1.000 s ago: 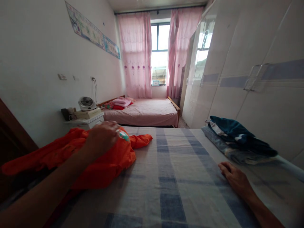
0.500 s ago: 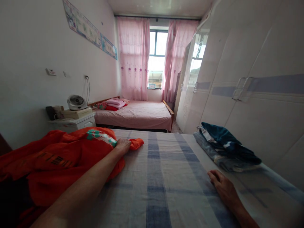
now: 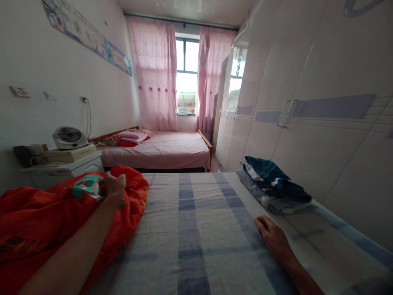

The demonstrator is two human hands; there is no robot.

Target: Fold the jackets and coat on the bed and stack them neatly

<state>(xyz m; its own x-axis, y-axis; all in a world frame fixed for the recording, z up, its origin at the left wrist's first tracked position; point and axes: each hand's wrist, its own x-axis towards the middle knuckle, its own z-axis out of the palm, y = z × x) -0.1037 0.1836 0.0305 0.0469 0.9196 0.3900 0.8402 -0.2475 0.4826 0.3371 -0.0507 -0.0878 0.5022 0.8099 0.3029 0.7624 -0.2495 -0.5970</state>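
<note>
My left hand [image 3: 114, 186] is closed on the bunched edge of an orange-red printed garment [image 3: 76, 221] lying over the left side of the near bed. Green-and-white print shows beside my fingers; the cloth's full shape is hidden in its folds. On the right, my right hand [image 3: 274, 237] rests on the blue-and-white striped bedsheet [image 3: 211, 229], its fingers loosely curled together with nothing visible in them. Just beyond that hand sits a small stack of folded clothes [image 3: 270, 184], with a dark teal piece on top and greyish-blue ones beneath.
A second bed [image 3: 166, 147] with pink bedding stands ahead below a curtained window [image 3: 186, 61]. Left of it, a small fan [image 3: 70, 137] sits on boxes atop a white bedside cabinet [image 3: 82, 164]. A tall white wardrobe [image 3: 276, 78] lines the right side.
My left hand has drawn the garment's edge leftward and back, folding it over itself into a rounder heap. My right hand stays on the sheet. The view has turned slightly right.
</note>
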